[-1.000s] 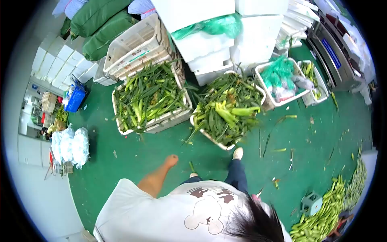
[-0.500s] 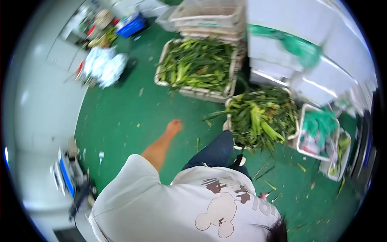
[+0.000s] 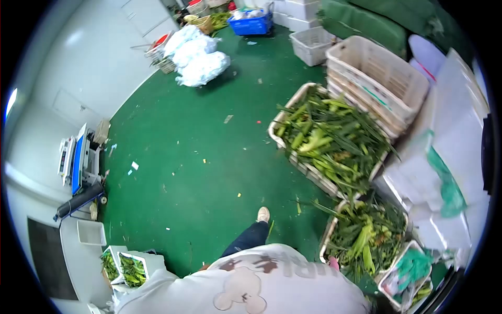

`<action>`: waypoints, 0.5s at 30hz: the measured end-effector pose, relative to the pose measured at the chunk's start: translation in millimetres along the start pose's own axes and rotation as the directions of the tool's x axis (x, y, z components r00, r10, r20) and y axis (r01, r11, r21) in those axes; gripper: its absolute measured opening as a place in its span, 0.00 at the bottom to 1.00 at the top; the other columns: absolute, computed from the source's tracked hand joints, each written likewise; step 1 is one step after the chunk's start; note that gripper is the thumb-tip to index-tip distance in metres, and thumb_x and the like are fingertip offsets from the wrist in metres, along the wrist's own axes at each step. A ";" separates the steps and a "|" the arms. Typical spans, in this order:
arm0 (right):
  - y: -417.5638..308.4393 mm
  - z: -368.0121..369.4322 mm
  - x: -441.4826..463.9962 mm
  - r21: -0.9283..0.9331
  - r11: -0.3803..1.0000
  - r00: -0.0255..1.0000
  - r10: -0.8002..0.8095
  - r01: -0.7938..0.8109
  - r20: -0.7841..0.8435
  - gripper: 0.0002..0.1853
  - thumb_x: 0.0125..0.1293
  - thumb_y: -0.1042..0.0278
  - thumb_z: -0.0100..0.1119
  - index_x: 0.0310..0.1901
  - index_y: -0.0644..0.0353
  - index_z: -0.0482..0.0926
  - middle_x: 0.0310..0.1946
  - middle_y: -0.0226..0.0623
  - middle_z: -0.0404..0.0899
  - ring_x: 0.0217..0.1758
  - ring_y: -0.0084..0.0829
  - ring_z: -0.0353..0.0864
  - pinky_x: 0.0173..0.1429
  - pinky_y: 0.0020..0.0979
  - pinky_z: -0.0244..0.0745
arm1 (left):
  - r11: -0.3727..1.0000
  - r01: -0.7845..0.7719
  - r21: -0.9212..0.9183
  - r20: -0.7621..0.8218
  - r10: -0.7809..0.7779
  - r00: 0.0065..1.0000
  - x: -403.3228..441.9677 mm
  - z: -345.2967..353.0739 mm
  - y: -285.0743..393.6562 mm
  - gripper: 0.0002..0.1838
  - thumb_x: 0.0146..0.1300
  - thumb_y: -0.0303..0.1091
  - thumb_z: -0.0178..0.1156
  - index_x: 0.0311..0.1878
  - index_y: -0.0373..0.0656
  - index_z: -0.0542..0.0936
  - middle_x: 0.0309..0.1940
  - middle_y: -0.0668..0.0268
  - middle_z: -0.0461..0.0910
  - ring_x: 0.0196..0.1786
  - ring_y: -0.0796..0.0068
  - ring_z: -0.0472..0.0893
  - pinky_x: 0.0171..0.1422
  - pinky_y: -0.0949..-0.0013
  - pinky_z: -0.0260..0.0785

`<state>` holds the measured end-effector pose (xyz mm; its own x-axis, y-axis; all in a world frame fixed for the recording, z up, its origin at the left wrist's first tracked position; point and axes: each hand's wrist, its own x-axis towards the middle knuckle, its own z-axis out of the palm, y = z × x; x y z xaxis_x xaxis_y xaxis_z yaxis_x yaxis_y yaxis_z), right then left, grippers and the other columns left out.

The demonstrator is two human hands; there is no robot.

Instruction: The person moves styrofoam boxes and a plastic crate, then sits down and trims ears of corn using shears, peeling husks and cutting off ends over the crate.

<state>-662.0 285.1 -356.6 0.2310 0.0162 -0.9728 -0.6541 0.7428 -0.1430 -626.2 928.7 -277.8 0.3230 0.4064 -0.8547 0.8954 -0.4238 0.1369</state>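
Only a sliver of my left hand or forearm (image 3: pixel 204 267) shows past the white shirt, so its fingers are hidden. At the shirt's right edge a small bit of my right hand (image 3: pixel 333 263) appears, close to a crate heaped with green corn husks (image 3: pixel 366 243). Whether that hand touches the husks or holds anything, I cannot tell. Beyond it stands a larger white crate full of husks and leaves (image 3: pixel 329 141).
Stacked white crates (image 3: pixel 379 73) and white foam boxes (image 3: pixel 429 172) line the right side. A blue crate (image 3: pixel 252 25) and white plastic bundles (image 3: pixel 201 60) are far off. At left are a cart (image 3: pixel 81 159) and foam boxes of greens (image 3: pixel 133 269). Scraps dot the green floor (image 3: pixel 193 157).
My view has swung left and up, so the husk crates sit further right and lower. My left arm, stretched forward before, has dropped back mostly behind the shirt. One foot now shows ahead.
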 end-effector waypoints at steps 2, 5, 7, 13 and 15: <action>-12.8 72.1 58.8 0.001 1.000 0.997 0.011 -0.011 -0.080 0.23 0.63 0.41 0.56 0.44 0.53 0.75 0.32 0.39 0.78 0.34 0.46 0.79 0.34 0.57 0.75 | 0.968 -0.182 -0.171 -0.075 0.171 0.982 54.8 -19.6 81.1 0.22 0.65 0.38 0.59 0.59 0.36 0.78 0.52 0.54 0.83 0.45 0.62 0.84 0.50 0.63 0.76; -43.2 167.9 60.4 -0.261 0.965 0.976 -0.044 -0.013 -0.212 0.23 0.62 0.42 0.55 0.33 0.58 0.78 0.24 0.45 0.77 0.30 0.49 0.78 0.36 0.63 0.72 | 0.723 -0.685 0.093 -0.368 0.664 0.651 24.5 -123.3 247.7 0.22 0.66 0.38 0.58 0.59 0.35 0.77 0.47 0.56 0.84 0.41 0.68 0.84 0.47 0.67 0.75; -60.2 236.8 33.3 -0.430 0.886 0.977 -0.209 0.172 -0.040 0.21 0.62 0.47 0.56 0.30 0.61 0.79 0.23 0.48 0.78 0.24 0.49 0.78 0.36 0.57 0.74 | 0.674 -0.713 -0.193 -0.330 0.640 0.694 57.9 -186.5 314.0 0.20 0.66 0.36 0.56 0.58 0.35 0.78 0.45 0.57 0.85 0.41 0.70 0.83 0.46 0.68 0.75; -125.4 336.5 21.5 -0.699 0.600 0.851 -0.525 0.389 0.022 0.12 0.60 0.60 0.63 0.40 0.58 0.81 0.36 0.46 0.82 0.28 0.43 0.81 0.33 0.45 0.78 | 0.837 -0.494 0.235 -0.223 0.541 0.810 232.8 -268.6 461.1 0.23 0.60 0.37 0.58 0.56 0.37 0.80 0.39 0.57 0.86 0.42 0.66 0.84 0.49 0.66 0.76; -144.7 363.2 23.4 -0.648 0.675 0.795 -0.582 0.353 -0.174 0.12 0.59 0.60 0.64 0.40 0.57 0.82 0.39 0.44 0.83 0.33 0.42 0.83 0.37 0.43 0.79 | 0.870 -0.455 0.189 -0.152 0.483 0.862 280.0 -242.3 496.7 0.22 0.63 0.39 0.57 0.61 0.47 0.77 0.36 0.60 0.84 0.32 0.65 0.82 0.35 0.65 0.76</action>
<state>-300.4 421.1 -292.5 0.4390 -0.5355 -0.7215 -0.8266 0.0740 -0.5579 -16.7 1028.2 -327.7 0.7578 0.2685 -0.5947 0.5745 -0.7066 0.4131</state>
